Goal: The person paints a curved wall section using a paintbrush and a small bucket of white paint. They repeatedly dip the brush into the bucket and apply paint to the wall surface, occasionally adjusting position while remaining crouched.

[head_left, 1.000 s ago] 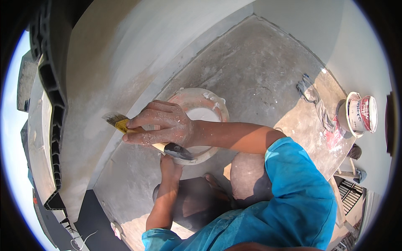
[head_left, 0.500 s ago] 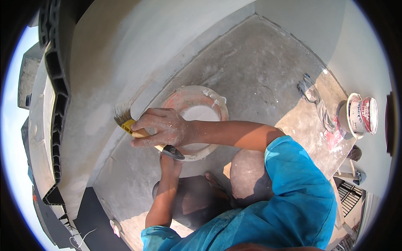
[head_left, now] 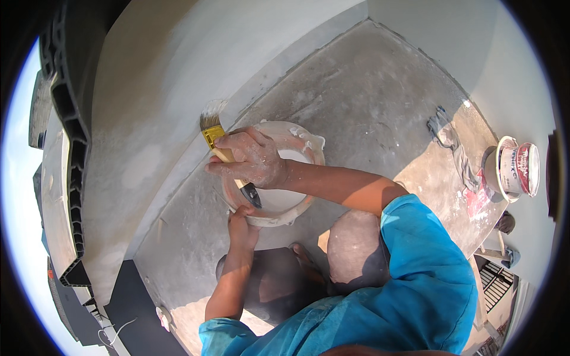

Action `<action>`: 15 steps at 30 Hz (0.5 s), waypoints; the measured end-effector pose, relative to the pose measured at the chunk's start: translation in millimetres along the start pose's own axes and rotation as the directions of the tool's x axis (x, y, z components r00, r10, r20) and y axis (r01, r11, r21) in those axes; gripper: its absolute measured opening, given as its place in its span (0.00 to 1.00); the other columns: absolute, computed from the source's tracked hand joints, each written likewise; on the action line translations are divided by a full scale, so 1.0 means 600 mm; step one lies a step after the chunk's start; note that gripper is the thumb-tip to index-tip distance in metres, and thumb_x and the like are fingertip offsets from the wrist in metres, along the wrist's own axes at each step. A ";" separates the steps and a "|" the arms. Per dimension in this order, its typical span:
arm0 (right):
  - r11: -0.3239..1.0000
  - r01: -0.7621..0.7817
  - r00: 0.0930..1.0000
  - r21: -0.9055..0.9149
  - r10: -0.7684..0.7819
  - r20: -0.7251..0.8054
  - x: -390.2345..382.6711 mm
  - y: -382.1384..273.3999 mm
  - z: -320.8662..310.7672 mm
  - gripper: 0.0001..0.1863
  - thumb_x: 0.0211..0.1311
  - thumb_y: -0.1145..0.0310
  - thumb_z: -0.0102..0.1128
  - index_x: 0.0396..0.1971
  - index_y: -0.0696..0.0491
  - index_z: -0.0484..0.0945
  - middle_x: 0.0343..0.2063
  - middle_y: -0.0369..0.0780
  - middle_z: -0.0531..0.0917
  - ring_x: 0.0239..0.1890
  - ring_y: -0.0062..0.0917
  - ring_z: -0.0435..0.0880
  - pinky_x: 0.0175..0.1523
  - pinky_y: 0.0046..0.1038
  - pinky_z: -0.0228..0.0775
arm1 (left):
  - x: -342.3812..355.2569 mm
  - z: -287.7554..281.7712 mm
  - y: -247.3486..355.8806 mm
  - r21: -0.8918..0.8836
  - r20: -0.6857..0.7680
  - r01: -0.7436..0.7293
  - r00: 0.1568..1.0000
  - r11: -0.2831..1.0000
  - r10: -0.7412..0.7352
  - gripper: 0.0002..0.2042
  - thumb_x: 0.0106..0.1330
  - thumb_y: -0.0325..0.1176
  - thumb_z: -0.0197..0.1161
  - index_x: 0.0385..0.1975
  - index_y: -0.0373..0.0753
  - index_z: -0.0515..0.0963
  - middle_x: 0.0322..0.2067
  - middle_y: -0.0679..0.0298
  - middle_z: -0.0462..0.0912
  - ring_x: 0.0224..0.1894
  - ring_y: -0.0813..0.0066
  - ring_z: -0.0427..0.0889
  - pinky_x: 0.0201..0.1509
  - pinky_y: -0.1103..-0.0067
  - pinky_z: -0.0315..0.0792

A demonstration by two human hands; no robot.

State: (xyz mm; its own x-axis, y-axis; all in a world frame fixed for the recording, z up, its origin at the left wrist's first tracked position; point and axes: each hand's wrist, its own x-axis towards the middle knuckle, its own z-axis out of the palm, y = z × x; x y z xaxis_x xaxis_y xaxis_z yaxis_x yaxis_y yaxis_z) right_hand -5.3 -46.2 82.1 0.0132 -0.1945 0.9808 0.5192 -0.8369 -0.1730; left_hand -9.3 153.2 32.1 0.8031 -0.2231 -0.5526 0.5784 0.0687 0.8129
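Our right hand (head_left: 254, 159), gripping the brush (head_left: 212, 135), shifts work farther along the wall (head_left: 160, 95); our left hand (head_left: 241, 229) clasps the bucket (head_left: 278, 222).

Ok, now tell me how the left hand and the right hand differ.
The right hand holds the brush; the left hand has its thumb on the rim of the basin.
The right hand is over the basin; the left hand is at its near side.
Both hands are bare.
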 end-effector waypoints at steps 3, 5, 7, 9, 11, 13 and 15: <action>0.954 0.018 0.997 0.299 -0.040 0.065 0.003 -0.017 -0.008 0.17 0.50 0.72 0.76 0.42 0.40 0.90 0.43 0.36 0.81 0.36 0.25 0.82 0.35 0.22 0.81 | 0.004 -0.011 0.002 0.065 0.003 0.043 0.999 0.997 -0.044 0.26 0.62 0.23 0.52 0.64 0.38 0.66 0.53 0.57 0.75 0.54 0.59 0.80 0.57 0.57 0.80; 0.922 -0.084 0.996 0.378 0.062 0.071 0.019 -0.001 -0.040 0.16 0.52 0.75 0.75 0.42 0.43 0.90 0.43 0.36 0.81 0.37 0.23 0.83 0.37 0.22 0.82 | 0.008 -0.012 0.000 0.028 0.034 0.022 0.999 0.999 -0.023 0.26 0.63 0.23 0.52 0.64 0.37 0.65 0.54 0.56 0.74 0.56 0.57 0.79 0.58 0.55 0.79; 0.895 -0.256 0.964 0.365 0.263 0.031 0.037 0.024 -0.080 0.15 0.54 0.78 0.74 0.42 0.46 0.90 0.43 0.37 0.81 0.37 0.22 0.83 0.38 0.21 0.82 | 0.007 -0.012 -0.002 0.011 0.026 0.005 1.000 1.000 -0.005 0.24 0.61 0.23 0.53 0.60 0.37 0.67 0.50 0.58 0.75 0.53 0.57 0.79 0.55 0.56 0.79; 0.892 -0.385 0.897 0.238 0.422 -0.131 0.044 0.061 -0.119 0.15 0.54 0.80 0.74 0.41 0.47 0.90 0.43 0.37 0.80 0.38 0.21 0.83 0.38 0.21 0.81 | 0.005 -0.011 0.002 0.015 -0.010 -0.009 1.000 1.000 0.009 0.21 0.57 0.23 0.55 0.53 0.38 0.72 0.42 0.61 0.77 0.45 0.60 0.81 0.49 0.59 0.80; 0.938 -0.338 0.900 0.079 0.346 -0.264 0.048 0.072 -0.133 0.15 0.53 0.81 0.73 0.39 0.47 0.90 0.43 0.38 0.80 0.39 0.22 0.81 0.38 0.21 0.80 | 0.003 -0.005 0.002 0.005 0.014 -0.011 1.000 1.000 0.011 0.21 0.57 0.23 0.55 0.53 0.38 0.72 0.42 0.63 0.76 0.45 0.62 0.80 0.48 0.61 0.80; 0.969 -0.229 0.936 -0.090 0.194 -0.292 0.043 0.058 -0.134 0.15 0.51 0.81 0.73 0.38 0.47 0.90 0.43 0.39 0.79 0.41 0.24 0.80 0.38 0.21 0.79 | -0.008 0.009 0.005 0.009 -0.001 0.004 1.000 1.000 -0.004 0.21 0.58 0.23 0.55 0.53 0.38 0.72 0.41 0.63 0.76 0.44 0.64 0.80 0.47 0.63 0.80; 0.987 -0.150 0.980 0.064 0.157 -0.118 0.038 0.017 -0.075 0.16 0.48 0.79 0.75 0.38 0.46 0.90 0.41 0.39 0.79 0.42 0.26 0.79 0.36 0.22 0.79 | -0.016 0.025 0.008 0.022 -0.042 0.041 0.998 0.999 -0.040 0.21 0.58 0.23 0.55 0.53 0.38 0.72 0.41 0.63 0.76 0.42 0.65 0.80 0.46 0.65 0.80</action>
State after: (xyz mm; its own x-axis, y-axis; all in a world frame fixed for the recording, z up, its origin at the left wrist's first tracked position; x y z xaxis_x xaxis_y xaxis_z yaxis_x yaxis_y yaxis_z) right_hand -38.2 -82.2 98.7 -0.0064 -0.3827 0.9239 0.5653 -0.7635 -0.3123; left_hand -16.3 141.1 43.7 0.7847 -0.1847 -0.5918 0.6074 0.0379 0.7935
